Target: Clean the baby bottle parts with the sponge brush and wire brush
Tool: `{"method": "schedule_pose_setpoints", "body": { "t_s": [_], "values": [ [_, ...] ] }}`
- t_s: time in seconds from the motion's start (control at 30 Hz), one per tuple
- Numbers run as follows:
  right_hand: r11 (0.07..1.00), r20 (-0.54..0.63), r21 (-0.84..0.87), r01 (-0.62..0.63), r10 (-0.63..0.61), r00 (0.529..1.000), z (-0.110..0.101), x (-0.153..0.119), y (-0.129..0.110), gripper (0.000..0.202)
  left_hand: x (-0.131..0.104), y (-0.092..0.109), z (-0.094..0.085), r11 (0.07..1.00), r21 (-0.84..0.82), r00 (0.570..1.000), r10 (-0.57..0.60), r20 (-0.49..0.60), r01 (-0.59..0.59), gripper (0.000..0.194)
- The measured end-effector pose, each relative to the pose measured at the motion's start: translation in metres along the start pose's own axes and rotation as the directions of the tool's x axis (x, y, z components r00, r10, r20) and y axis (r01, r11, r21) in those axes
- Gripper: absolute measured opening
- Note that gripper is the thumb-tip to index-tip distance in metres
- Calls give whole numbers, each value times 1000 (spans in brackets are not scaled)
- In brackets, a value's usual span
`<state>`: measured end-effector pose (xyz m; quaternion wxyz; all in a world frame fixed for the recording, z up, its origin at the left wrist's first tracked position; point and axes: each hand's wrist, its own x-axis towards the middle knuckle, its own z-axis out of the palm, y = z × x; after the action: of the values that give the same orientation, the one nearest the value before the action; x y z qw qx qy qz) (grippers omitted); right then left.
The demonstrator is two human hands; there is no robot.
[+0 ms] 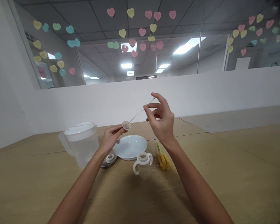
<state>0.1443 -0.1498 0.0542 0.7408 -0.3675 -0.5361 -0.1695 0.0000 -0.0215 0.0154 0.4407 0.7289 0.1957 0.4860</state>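
My left hand [111,137] is closed, pinching a small translucent bottle nipple [126,125] with its round open rim turned toward me. Raised to the right, my right hand [160,117] grips a thin wire stick [138,114] between thumb and fingers. The stick slants down to the left and its lower end goes into the nipple's opening, where its tip is hard to make out. Below the hands, a baby bottle [144,169] with two white handles stands upright without a lid. A white oval dish [130,147] lies behind it.
At left stands a translucent lidded pitcher [82,144]. A white bottle collar [110,158] rests on a metal plate [105,164] beside the dish. Right of the bottle lies a yellow sponge brush [163,161] with a green handle. A white wall [95,104] rises behind the wooden table [224,174].
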Motion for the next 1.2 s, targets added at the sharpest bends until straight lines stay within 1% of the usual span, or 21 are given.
{"method": "schedule_pose_setpoints", "body": {
  "t_s": [0.1, 0.27, 0.43, 0.63, 0.77, 0.9, 1.03, 1.2],
  "values": [
    [999, 70, 30, -26, 24, 997, 10, -6, 5, 45, -2, 2, 3, 1000, 14, 1000, -8, 9, 8, 37],
    [994, 176, 93, -60, 43, 983, 20, -13, 9, 55, -4, 0, 7, 999, 46, 998, -3, 58, 0, 35],
    [984, 204, 145, -105, 74, 976, 23, -15, 15, 60, -4, -3, 8, 999, 38, 998, -6, 64, 3, 33],
    [963, 243, 185, -194, 147, 959, 23, -14, 22, 66, -7, 2, 11, 1000, -11, 996, -19, 88, 20, 31],
    [943, 278, 231, -238, 170, 945, 23, -15, 23, 65, -8, 2, 12, 999, -27, 996, -27, 87, 30, 31],
    [925, 293, 278, -260, 176, 940, 22, -14, 25, 59, -7, 2, 11, 999, -40, 998, -22, 59, 25, 32],
    [924, 274, 277, -263, 187, 944, 23, -13, 30, 54, -6, 4, 11, 997, -60, 999, -36, 30, 38, 35],
    [930, 254, 257, -262, 196, 947, 21, -11, 39, 54, -6, 3, 9, 997, -59, 999, -43, 15, 44, 36]
  ]
}}
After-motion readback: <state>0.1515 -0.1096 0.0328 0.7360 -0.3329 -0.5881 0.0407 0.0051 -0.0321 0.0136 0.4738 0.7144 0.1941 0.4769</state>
